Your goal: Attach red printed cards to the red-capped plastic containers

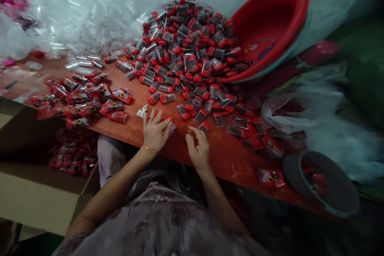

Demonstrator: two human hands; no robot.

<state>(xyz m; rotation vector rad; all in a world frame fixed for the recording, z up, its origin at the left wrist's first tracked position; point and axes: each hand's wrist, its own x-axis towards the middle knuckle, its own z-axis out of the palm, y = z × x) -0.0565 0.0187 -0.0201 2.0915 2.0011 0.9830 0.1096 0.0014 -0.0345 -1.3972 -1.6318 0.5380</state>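
Note:
My left hand [155,133], a gold bangle at its wrist, lies with fingers spread over a small red packet [171,129] at the table's front edge. Most of that packet is covered by the fingers. To the right, my right hand [198,150] hovers near the edge with its fingers loosely curved and thumb apart, and nothing shows between them. Beyond both hands rises a heap of clear plastic tubes with red caps [192,64], dark inside. A crumpled white scrap [142,111] sits just left of my left hand.
Filled red packets [90,98] are piled on the left of the orange-red table [135,88]. More fill a cardboard box [39,192] below. Clear plastic [84,4] covers the back left. A red basin [295,8] leans at the back right; a grey tub [342,180] stands front right.

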